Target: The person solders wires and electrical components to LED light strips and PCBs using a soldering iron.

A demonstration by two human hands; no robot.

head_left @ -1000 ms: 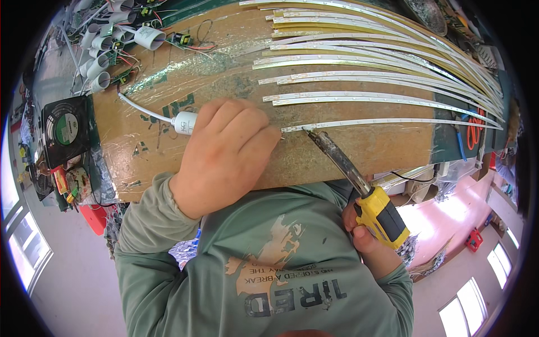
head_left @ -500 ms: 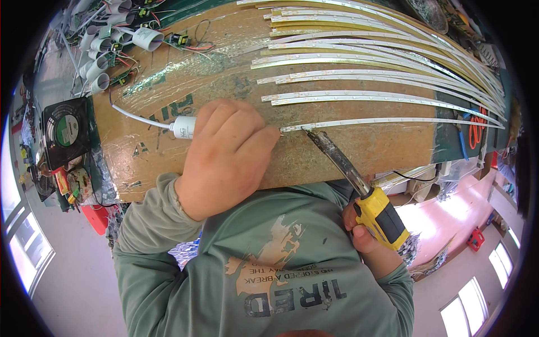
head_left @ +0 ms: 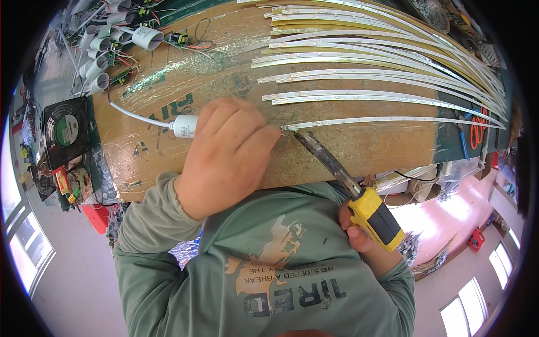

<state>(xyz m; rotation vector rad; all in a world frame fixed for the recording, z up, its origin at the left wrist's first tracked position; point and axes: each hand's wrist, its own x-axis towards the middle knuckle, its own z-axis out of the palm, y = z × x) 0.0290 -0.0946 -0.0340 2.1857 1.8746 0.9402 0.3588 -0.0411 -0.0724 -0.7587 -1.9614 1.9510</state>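
The left hand (head_left: pixel 227 154) lies curled on a white plug (head_left: pixel 184 126), fingertips pinning the near end of the lowest LED strip (head_left: pixel 387 119). The right hand (head_left: pixel 359 230) grips a yellow-handled soldering iron (head_left: pixel 342 180), its tip touching that end. Both rest on a taped cardboard-covered bench (head_left: pixel 359 149). More strips fan rightward above. A black fan (head_left: pixel 64 129) sits at the left edge; floor shows below.
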